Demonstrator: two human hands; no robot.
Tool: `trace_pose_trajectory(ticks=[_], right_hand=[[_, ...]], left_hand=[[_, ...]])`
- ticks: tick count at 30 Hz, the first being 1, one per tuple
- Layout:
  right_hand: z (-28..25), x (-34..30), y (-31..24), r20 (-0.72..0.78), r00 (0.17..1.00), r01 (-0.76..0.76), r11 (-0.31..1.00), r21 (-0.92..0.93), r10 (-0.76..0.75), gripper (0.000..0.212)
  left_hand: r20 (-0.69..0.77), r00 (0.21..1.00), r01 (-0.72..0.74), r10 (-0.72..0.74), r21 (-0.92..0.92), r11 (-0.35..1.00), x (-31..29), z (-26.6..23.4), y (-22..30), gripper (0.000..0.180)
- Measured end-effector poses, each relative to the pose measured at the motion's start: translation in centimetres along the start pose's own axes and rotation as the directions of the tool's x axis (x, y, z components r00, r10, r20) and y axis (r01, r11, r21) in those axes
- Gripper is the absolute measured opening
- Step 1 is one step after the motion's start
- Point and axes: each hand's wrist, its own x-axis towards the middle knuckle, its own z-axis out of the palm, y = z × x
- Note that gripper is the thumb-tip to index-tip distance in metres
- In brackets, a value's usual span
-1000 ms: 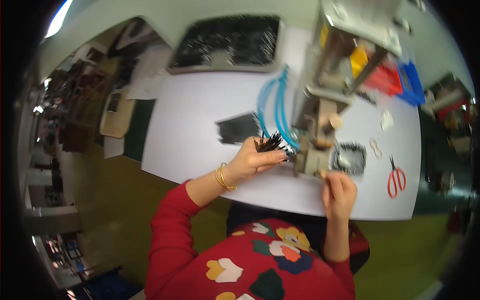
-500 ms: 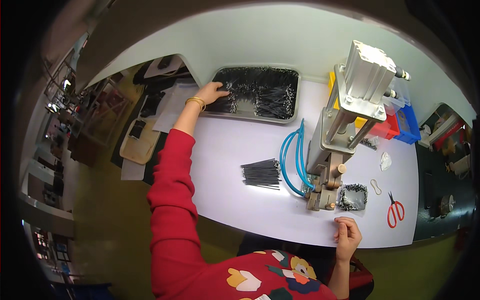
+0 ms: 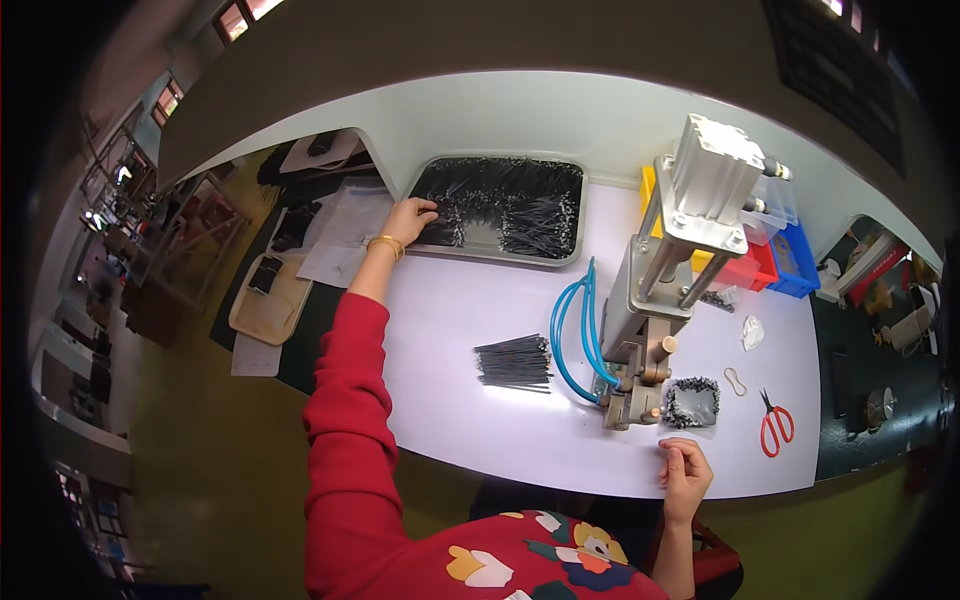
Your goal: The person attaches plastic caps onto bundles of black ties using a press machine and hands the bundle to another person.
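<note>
Left hand (image 3: 408,220) is no longer working by the press (image 3: 632,300) w/ a bunch in it; it's now reaching out to the metal tray (image 3: 482,238), fingers bending over its left end, where black wires (image 3: 540,225) are lying. So press work is prob. pausing. Can't tell if those fingers are pinching any wires, tips showing small against dark stuff. Right hand (image 3: 687,478) is resting by the table's front edge, near the press, fingers curling in; can't tell if it's holding anything

Neat pile (image 3: 513,363) of similar wires is lying mid table (image 3: 440,310), left of the blue tubes (image 3: 590,300). Tray's front rim is facing bare white tabletop, open room running down past the pile's left side. Right side's tighter: small box (image 3: 697,402) is sitting just beside the press, red scissors (image 3: 769,408) lying farther right
</note>
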Motion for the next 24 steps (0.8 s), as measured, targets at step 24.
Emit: trace_pose_trajectory(ticks=[24], right_hand=[[-3.8, -0.4, -9.9, 0.115, 0.858, 0.454, 0.843, 0.289, -0.501, 0.045]], left_hand=[[-0.634, 0.77, -0.542, 0.07, -0.593, 0.596, -36.0, -11.8, 23.0, 0.022]])
